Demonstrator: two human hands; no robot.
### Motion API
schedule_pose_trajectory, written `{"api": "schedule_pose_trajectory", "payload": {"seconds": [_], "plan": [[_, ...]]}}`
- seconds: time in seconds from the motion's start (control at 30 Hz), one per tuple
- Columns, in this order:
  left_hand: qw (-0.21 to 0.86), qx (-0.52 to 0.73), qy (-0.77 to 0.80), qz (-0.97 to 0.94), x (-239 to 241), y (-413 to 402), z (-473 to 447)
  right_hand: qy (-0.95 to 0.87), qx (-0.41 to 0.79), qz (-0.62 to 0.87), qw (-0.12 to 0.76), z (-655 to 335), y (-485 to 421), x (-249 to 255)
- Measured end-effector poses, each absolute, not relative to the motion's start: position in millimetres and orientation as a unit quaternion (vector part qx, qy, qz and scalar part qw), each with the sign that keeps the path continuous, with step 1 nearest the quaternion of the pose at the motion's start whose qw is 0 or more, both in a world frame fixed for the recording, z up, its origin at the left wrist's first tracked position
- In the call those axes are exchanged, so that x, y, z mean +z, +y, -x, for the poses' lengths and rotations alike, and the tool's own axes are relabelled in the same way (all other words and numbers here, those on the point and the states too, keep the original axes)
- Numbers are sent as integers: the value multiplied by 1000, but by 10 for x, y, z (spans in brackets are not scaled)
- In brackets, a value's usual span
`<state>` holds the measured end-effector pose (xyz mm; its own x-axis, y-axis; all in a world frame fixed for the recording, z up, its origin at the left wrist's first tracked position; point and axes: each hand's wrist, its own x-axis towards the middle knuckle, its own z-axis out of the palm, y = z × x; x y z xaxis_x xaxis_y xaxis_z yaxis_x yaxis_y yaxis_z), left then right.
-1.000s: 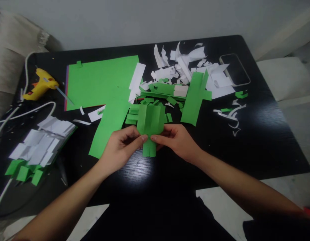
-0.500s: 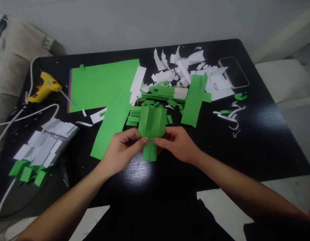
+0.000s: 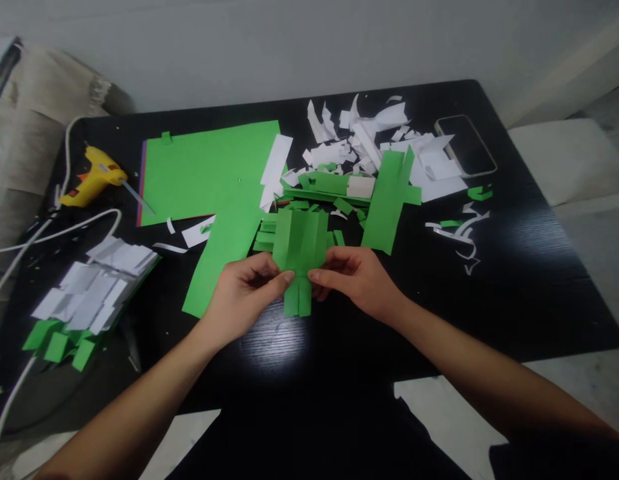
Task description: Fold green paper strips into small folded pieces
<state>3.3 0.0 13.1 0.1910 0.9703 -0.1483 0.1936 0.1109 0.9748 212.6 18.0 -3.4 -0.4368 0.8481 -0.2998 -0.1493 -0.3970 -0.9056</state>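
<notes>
A folded piece of green paper [image 3: 300,243] is held up between both hands, above the near middle of the black table. Creases run down its length, and its narrower lower end has a slit. My left hand [image 3: 249,290] pinches its left edge with the thumb in front. On the opposite edge, my right hand [image 3: 357,280] grips the same piece, thumb tip near the crease above the slit. The fingers behind the paper are partly hidden. Just beyond it lie small folded green pieces [image 3: 265,233]. A long green strip [image 3: 217,267] lies left, beside my left hand.
A yellow glue gun [image 3: 97,177] with white cords rests at left, above a stack of folded white and green pieces [image 3: 92,287]. Green sheets [image 3: 204,167] lie at the back. White scraps [image 3: 364,130], a folded green strip [image 3: 384,207] and a phone [image 3: 465,145] lie toward the right.
The green paper has shifted slightly left and up in view, and its top looks a little more spread. My right hand has moved up slightly; both hands keep hold.
</notes>
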Motion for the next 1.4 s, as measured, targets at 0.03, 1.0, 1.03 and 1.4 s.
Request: {"api": "schedule_pose_trajectory", "payload": {"seconds": [0.03, 1.0, 1.03, 1.4], "plan": [[531, 365, 523, -558, 130, 0, -34, -430, 732, 406, 339, -2129, 184, -32], [515, 408, 545, -520, 105, 22, -22, -401, 733, 407, 369, -2037, 127, -101], [515, 413, 546, -516, 102, 26, -28, -398, 734, 408, 370, -2035, 130, -103], [504, 436, 533, -521, 89, -41, -78, -412, 736, 393, 365, -2037, 117, -86]]}}
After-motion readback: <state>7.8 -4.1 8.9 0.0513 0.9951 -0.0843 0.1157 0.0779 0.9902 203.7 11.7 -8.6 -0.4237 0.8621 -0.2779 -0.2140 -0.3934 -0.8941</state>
